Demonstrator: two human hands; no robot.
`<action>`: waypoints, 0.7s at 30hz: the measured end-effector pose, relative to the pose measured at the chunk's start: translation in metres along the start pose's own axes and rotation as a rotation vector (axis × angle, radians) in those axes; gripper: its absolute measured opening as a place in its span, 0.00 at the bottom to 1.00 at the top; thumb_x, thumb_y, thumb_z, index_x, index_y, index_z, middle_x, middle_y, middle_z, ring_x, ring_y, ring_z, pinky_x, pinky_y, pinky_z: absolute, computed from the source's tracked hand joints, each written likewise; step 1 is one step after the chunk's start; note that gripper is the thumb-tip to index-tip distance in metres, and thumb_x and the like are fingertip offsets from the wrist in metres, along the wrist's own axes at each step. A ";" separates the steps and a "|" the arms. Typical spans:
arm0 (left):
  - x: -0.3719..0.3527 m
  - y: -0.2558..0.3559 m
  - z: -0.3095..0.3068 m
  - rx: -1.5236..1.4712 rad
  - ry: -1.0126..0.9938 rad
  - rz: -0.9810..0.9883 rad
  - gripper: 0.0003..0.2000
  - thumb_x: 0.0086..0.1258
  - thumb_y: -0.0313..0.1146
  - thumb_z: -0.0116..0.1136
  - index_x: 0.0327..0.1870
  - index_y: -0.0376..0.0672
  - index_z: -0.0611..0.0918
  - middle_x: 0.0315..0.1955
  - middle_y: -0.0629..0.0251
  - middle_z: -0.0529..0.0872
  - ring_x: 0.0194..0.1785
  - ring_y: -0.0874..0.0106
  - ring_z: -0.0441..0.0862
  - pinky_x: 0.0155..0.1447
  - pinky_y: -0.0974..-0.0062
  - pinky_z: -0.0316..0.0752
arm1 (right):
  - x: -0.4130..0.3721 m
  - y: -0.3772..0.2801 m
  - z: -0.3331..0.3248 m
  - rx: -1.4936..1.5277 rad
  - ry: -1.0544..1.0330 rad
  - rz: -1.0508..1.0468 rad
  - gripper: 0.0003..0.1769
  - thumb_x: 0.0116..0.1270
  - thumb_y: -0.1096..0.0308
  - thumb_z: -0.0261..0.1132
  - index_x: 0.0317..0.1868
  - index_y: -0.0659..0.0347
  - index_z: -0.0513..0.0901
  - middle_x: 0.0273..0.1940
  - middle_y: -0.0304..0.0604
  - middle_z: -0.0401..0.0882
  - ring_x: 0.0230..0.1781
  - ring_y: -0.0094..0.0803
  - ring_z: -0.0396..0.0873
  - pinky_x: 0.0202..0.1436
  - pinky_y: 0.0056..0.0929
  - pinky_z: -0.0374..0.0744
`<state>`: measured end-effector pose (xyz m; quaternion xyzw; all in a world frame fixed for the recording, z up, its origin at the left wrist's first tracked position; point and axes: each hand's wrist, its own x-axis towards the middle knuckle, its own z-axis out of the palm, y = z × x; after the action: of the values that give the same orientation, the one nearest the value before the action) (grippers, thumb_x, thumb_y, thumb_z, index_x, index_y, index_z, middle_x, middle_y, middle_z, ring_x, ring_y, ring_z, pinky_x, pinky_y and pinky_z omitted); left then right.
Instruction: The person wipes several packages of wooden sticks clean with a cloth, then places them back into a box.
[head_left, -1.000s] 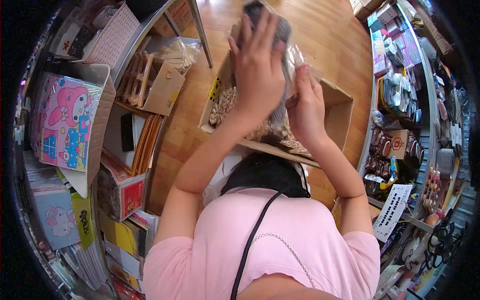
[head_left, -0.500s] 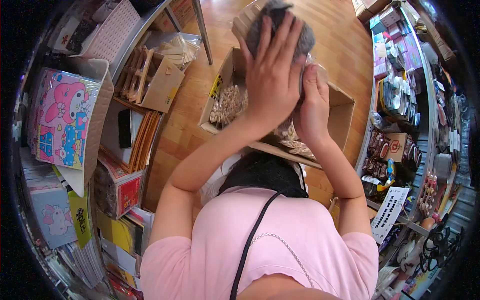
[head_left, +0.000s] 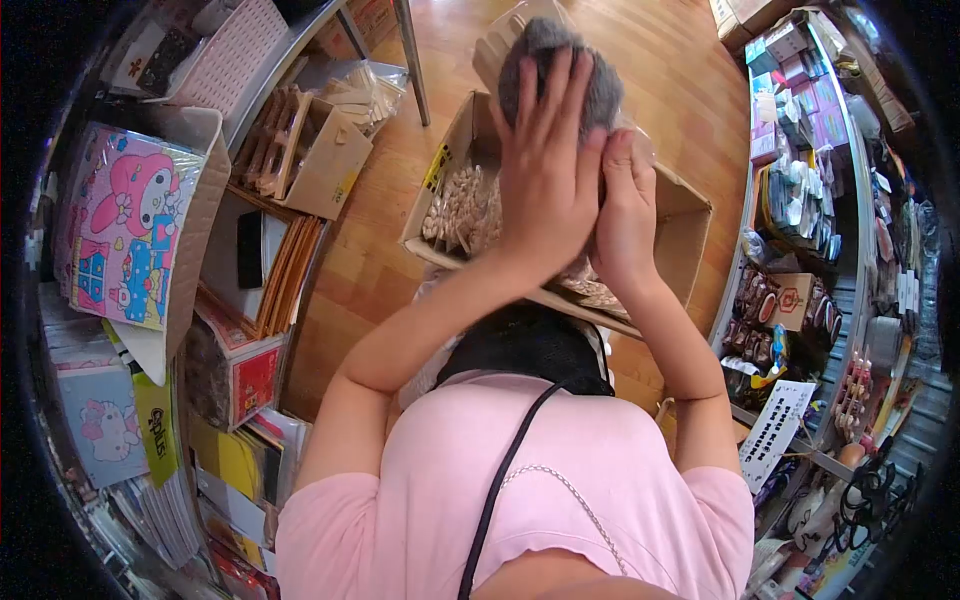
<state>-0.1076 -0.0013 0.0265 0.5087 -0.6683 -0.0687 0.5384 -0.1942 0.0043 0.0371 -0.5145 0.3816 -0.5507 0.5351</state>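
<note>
High in the view, both my hands are raised over a cardboard box. My left hand (head_left: 555, 150) lies with fingers stretched across a grey fuzzy thing (head_left: 604, 92), pressing on its near side. My right hand (head_left: 628, 200) backs it from the right, thumb upright and the other fingers mostly hidden. The fuzzy thing is rounded, with a dark patch between my fingers; its kind does not show. Below the hands, the open cardboard box (head_left: 685, 215) holds bunches of small beige pieces (head_left: 465, 210) in clear wrap.
A shelf on the left carries a carton with a cartoon-print pad (head_left: 125, 220), wooden frames (head_left: 290, 280) and a small box of wooden pieces (head_left: 325, 160). Packed goods fill the right-hand shelf (head_left: 800, 200). A table leg (head_left: 412, 65) stands on the wooden floor (head_left: 680, 60).
My hands and the grey fuzzy thing have come slightly down and nearer to me. The hold looks the same, and the box has barely shifted in view.
</note>
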 end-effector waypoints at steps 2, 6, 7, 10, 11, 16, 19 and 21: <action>0.025 -0.008 -0.006 -0.026 -0.001 0.036 0.25 0.73 0.38 0.38 0.69 0.40 0.57 0.69 0.56 0.54 0.72 0.48 0.45 0.70 0.46 0.36 | -0.002 0.001 0.005 0.087 0.010 -0.034 0.24 0.75 0.55 0.43 0.49 0.67 0.76 0.37 0.34 0.76 0.39 0.18 0.68 0.47 0.21 0.69; 0.071 -0.044 -0.017 -0.088 0.173 -0.199 0.20 0.75 0.35 0.38 0.64 0.37 0.64 0.63 0.47 0.66 0.68 0.55 0.59 0.71 0.66 0.52 | -0.014 0.006 0.003 0.025 -0.090 0.104 0.18 0.73 0.53 0.49 0.41 0.59 0.77 0.30 0.29 0.71 0.27 0.15 0.66 0.30 0.17 0.66; 0.070 -0.061 -0.024 -0.367 -0.013 -0.329 0.24 0.74 0.39 0.36 0.67 0.35 0.60 0.65 0.49 0.61 0.70 0.53 0.55 0.70 0.63 0.49 | -0.014 0.002 0.004 -0.069 -0.089 0.099 0.20 0.74 0.55 0.46 0.49 0.63 0.75 0.29 0.30 0.68 0.30 0.16 0.64 0.34 0.18 0.66; 0.030 -0.043 0.001 -0.254 0.212 -0.256 0.24 0.73 0.38 0.38 0.69 0.41 0.58 0.69 0.56 0.54 0.72 0.48 0.43 0.70 0.45 0.35 | -0.008 -0.002 0.004 -0.178 -0.063 0.082 0.24 0.75 0.55 0.44 0.53 0.68 0.76 0.31 0.32 0.71 0.35 0.18 0.65 0.42 0.20 0.68; 0.017 -0.027 0.003 -0.224 0.164 -0.202 0.24 0.73 0.38 0.38 0.69 0.42 0.58 0.69 0.57 0.54 0.72 0.48 0.44 0.70 0.45 0.34 | -0.004 -0.004 0.005 -0.110 -0.045 0.045 0.24 0.75 0.55 0.44 0.51 0.68 0.76 0.35 0.34 0.73 0.37 0.19 0.66 0.45 0.21 0.68; 0.012 -0.005 0.005 -0.128 0.085 -0.012 0.24 0.73 0.39 0.38 0.68 0.42 0.59 0.69 0.58 0.57 0.72 0.49 0.46 0.69 0.44 0.35 | 0.003 -0.003 0.006 0.113 -0.018 -0.018 0.17 0.74 0.57 0.47 0.44 0.61 0.76 0.38 0.33 0.75 0.37 0.17 0.69 0.41 0.18 0.70; 0.060 -0.010 -0.010 -0.241 0.110 -0.130 0.21 0.74 0.37 0.38 0.65 0.41 0.64 0.65 0.55 0.63 0.70 0.52 0.52 0.70 0.53 0.45 | -0.008 0.001 0.006 0.048 -0.093 0.025 0.21 0.74 0.54 0.46 0.41 0.64 0.76 0.31 0.33 0.74 0.32 0.18 0.67 0.36 0.19 0.69; 0.074 -0.044 -0.018 -0.423 0.113 -0.296 0.20 0.74 0.36 0.36 0.63 0.39 0.66 0.64 0.52 0.65 0.68 0.56 0.58 0.70 0.64 0.53 | -0.013 0.000 0.007 0.035 -0.128 0.090 0.23 0.74 0.53 0.45 0.39 0.67 0.76 0.25 0.33 0.72 0.29 0.19 0.63 0.34 0.21 0.67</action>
<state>-0.0598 -0.0692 0.0538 0.4800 -0.5262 -0.2563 0.6534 -0.1887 0.0181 0.0365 -0.5215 0.3594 -0.4987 0.5917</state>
